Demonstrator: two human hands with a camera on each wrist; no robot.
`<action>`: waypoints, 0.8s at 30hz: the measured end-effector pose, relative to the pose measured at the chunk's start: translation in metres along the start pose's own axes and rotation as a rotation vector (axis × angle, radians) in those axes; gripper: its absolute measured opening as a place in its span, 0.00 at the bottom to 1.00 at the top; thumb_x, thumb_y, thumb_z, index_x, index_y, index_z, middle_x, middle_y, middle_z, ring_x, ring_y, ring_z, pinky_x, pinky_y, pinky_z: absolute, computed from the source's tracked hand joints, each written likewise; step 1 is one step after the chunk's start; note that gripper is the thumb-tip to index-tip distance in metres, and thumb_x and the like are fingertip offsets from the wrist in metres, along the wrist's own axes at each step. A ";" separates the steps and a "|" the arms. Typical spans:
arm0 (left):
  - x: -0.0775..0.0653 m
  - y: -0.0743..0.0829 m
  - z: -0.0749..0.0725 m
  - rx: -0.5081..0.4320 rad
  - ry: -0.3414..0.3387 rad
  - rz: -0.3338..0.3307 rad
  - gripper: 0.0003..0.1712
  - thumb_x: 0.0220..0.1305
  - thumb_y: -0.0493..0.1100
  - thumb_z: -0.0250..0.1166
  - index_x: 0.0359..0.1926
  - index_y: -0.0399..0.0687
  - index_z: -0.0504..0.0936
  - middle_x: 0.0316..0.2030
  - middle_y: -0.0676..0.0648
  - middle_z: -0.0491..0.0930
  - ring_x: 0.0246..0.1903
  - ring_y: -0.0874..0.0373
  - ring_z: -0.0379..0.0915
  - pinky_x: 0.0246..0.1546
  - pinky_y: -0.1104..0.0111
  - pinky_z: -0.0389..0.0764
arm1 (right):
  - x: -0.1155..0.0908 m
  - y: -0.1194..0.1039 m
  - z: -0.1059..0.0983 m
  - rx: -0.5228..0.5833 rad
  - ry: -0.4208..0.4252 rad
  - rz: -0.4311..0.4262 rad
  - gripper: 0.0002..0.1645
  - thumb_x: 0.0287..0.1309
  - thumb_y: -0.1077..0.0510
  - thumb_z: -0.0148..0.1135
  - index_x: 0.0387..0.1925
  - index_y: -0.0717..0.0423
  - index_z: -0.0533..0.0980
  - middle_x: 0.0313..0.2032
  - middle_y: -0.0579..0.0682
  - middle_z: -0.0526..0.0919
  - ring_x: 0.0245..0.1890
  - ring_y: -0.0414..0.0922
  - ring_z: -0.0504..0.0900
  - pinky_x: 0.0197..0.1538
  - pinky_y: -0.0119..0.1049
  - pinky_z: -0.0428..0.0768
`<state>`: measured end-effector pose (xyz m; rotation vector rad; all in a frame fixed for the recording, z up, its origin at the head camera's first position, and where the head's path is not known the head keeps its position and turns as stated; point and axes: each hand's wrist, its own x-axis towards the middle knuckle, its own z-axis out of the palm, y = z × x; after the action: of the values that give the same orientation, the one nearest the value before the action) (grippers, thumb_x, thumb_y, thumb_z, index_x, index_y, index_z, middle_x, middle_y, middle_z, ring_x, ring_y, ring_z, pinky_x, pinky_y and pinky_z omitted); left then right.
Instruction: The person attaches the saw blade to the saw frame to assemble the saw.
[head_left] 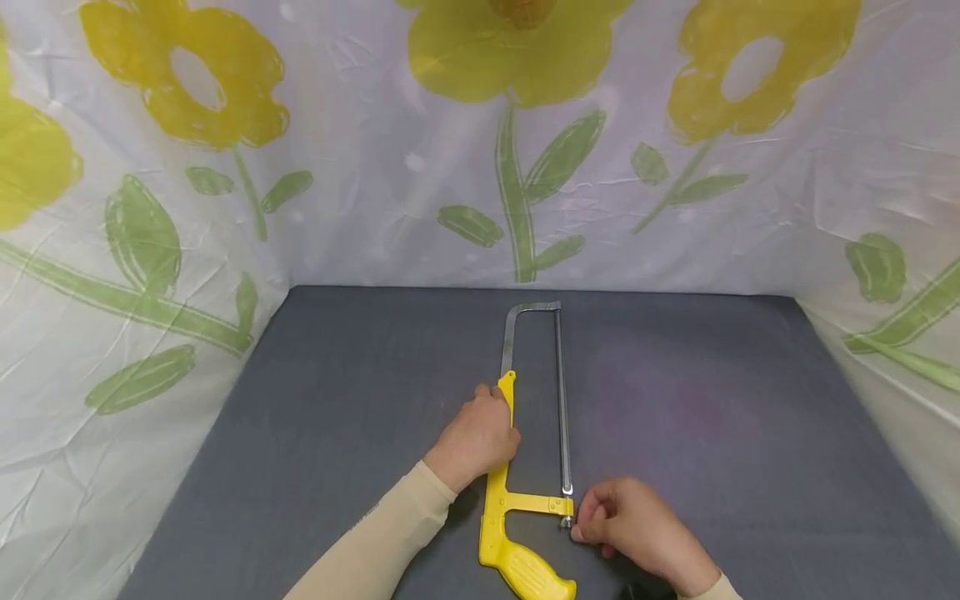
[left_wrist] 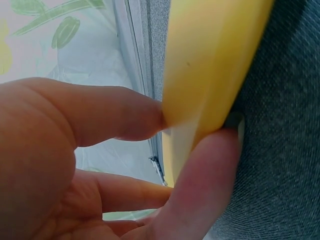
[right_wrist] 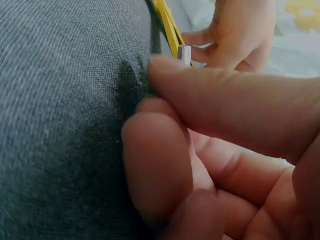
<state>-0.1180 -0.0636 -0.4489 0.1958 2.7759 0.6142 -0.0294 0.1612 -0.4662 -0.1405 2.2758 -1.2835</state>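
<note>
A hacksaw (head_left: 495,500) with a yellow handle and a silver front bow lies on the dark cloth, its grip toward me. My left hand (head_left: 474,433) pinches the yellow frame between thumb and fingers, as the left wrist view also shows of the frame (left_wrist: 200,75). The blade (head_left: 562,392) runs along the right side, down to a small metal wing nut (head_left: 567,522) at the near end. Beside this nut is my right hand (head_left: 637,525), fingers curled and thumb tip close to it. Whether they pinch the nut is hidden in the right wrist view.
Dark grey cloth (head_left: 337,375) covers the table around the saw. Pale sheets with yellow flowers (head_left: 352,167) hang at the back and both sides. A small black object (head_left: 645,587) shows below the right wrist at the near edge.
</note>
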 end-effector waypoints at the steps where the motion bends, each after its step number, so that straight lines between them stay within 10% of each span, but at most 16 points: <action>1: 0.000 0.000 0.000 -0.001 -0.001 0.000 0.39 0.65 0.44 0.64 0.70 0.25 0.63 0.54 0.34 0.71 0.22 0.55 0.72 0.20 0.68 0.76 | -0.001 0.000 0.000 -0.003 -0.004 -0.004 0.10 0.48 0.57 0.78 0.24 0.55 0.82 0.18 0.45 0.79 0.18 0.42 0.77 0.23 0.37 0.79; 9: 0.000 0.003 0.001 0.022 0.011 -0.014 0.40 0.65 0.45 0.65 0.70 0.26 0.62 0.50 0.35 0.72 0.23 0.56 0.72 0.20 0.69 0.77 | -0.001 -0.003 0.000 -0.064 0.020 0.047 0.19 0.48 0.38 0.77 0.20 0.48 0.85 0.17 0.42 0.79 0.17 0.42 0.78 0.22 0.37 0.76; 24: 0.001 0.003 0.002 0.034 0.018 -0.019 0.41 0.65 0.46 0.66 0.71 0.26 0.63 0.51 0.34 0.72 0.23 0.55 0.72 0.21 0.68 0.78 | 0.004 0.005 -0.002 0.040 -0.019 -0.006 0.14 0.45 0.51 0.81 0.23 0.54 0.82 0.17 0.45 0.80 0.16 0.41 0.76 0.22 0.39 0.79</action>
<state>-0.1179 -0.0604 -0.4496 0.1711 2.8039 0.5666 -0.0328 0.1646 -0.4711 -0.1443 2.2333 -1.3244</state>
